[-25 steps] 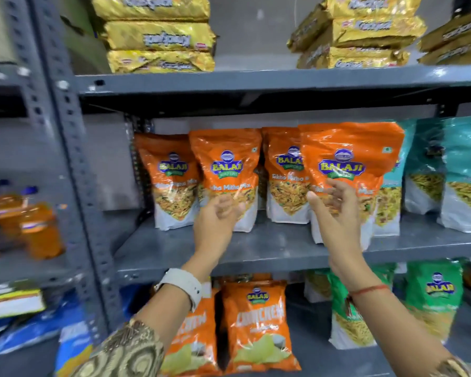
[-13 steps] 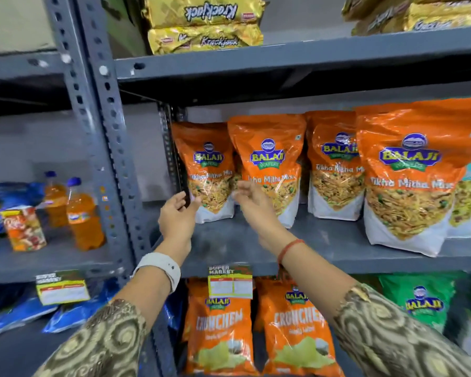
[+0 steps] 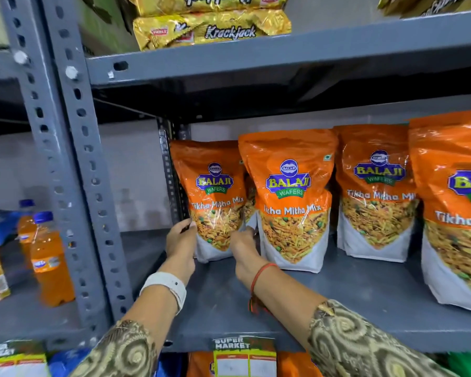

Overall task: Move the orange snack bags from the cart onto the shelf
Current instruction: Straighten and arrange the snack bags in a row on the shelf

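Note:
Several orange snack bags stand upright in a row on the grey middle shelf (image 3: 324, 317). Both hands are on the leftmost orange bag (image 3: 215, 186), which stands at the back left by the shelf post. My left hand (image 3: 180, 242) grips its lower left edge. My right hand (image 3: 244, 247) holds its lower right edge, fingers tucked between it and the second orange bag (image 3: 288, 186). Two more orange bags (image 3: 375, 186) (image 3: 457, 202) stand to the right, the last one nearest me. No cart is in view.
A perforated grey upright post (image 3: 74, 164) stands left of the shelf. Orange drink bottles (image 3: 51, 262) stand on the neighbouring left shelf. Gold biscuit packs (image 3: 212, 28) lie on the shelf above. A price label (image 3: 244, 357) hangs on the shelf's front edge, with more bags below.
The view has shifted left and closer. My right hand left the rightmost bag and came across to the left; both hands have now closed on the leftmost bag's lower edges.

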`<state>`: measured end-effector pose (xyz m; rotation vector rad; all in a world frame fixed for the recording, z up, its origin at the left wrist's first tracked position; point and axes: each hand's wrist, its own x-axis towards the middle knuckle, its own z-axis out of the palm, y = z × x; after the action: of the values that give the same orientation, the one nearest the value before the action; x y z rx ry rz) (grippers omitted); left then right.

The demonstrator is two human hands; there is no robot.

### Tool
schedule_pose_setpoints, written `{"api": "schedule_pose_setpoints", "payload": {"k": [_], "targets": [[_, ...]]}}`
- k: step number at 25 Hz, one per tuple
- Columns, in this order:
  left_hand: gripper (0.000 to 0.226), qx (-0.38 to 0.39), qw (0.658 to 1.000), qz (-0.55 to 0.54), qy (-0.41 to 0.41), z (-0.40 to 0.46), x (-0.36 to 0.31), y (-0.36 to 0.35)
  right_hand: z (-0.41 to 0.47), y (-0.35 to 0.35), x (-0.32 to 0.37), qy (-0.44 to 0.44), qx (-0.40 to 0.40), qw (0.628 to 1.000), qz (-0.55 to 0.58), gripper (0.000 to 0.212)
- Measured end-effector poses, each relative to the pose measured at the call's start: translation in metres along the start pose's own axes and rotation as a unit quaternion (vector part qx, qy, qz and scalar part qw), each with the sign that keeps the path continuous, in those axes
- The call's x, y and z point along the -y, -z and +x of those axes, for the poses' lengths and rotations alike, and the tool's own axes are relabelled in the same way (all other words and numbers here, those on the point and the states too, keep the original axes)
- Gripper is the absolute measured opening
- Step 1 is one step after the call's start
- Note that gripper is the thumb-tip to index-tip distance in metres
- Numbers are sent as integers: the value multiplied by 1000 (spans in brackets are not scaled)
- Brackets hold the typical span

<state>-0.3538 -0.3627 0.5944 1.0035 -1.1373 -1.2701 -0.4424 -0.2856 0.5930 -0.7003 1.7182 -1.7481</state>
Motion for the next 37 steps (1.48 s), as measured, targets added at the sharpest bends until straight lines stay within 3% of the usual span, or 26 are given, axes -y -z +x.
{"api": "schedule_pose_setpoints", "payload": {"k": [6, 14, 28, 37], "targets": [[24, 25, 1000, -9, 3, 5, 3, -8, -11, -12, -2, 32, -22, 999, -31, 71], [30, 101, 995, 13, 12, 4, 0, -21, -6, -8, 4, 69, -81, 994, 17, 79], [25, 182, 981, 56, 33, 11, -8, -27, -21, -22, -8, 67, -51, 996, 6, 85], [26, 187, 981, 56, 7, 1, -3, -26, -42, -2, -6, 65, 7, 997, 27, 72]]}}
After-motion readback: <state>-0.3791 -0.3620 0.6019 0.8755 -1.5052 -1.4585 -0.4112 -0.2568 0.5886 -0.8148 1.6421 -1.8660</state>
